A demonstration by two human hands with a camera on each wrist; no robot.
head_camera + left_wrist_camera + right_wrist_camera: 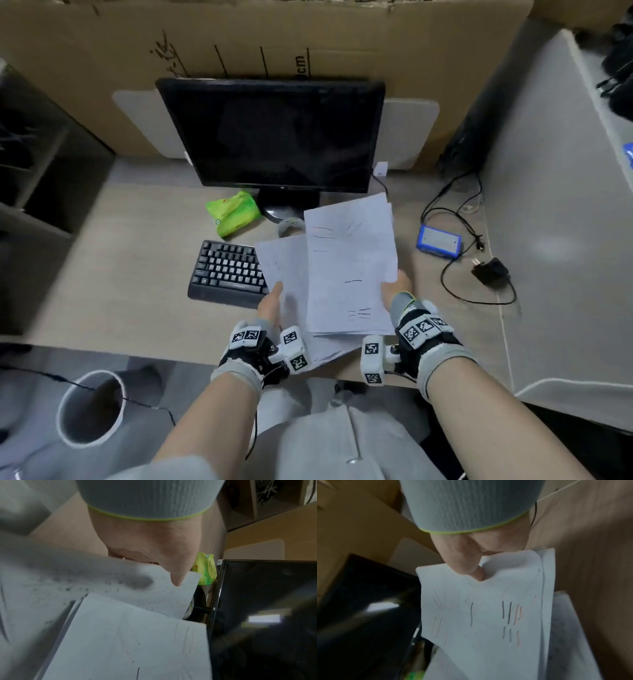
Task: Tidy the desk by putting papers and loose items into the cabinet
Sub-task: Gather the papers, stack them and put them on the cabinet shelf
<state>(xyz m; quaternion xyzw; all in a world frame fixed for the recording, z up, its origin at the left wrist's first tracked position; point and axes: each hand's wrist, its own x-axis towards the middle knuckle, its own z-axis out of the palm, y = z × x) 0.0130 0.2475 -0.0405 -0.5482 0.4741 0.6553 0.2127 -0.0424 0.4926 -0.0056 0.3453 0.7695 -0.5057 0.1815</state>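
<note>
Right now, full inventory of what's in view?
papers: several sheets, white, held over the desk's front
monitor: one, black, desk back
keyboard: one, black, partly under the papers
packet: one, green, left of the monitor stand
box: one, blue, desk right, cabled
plug adapter: one, black, right of the box
bin: one, white, floor left
left hand: holds the papers' left edge
right hand: holds their right edge

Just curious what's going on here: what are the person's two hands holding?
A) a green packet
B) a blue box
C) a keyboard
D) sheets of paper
D: the left hand and right hand each pinch an edge of the white papers above the desk.
</note>
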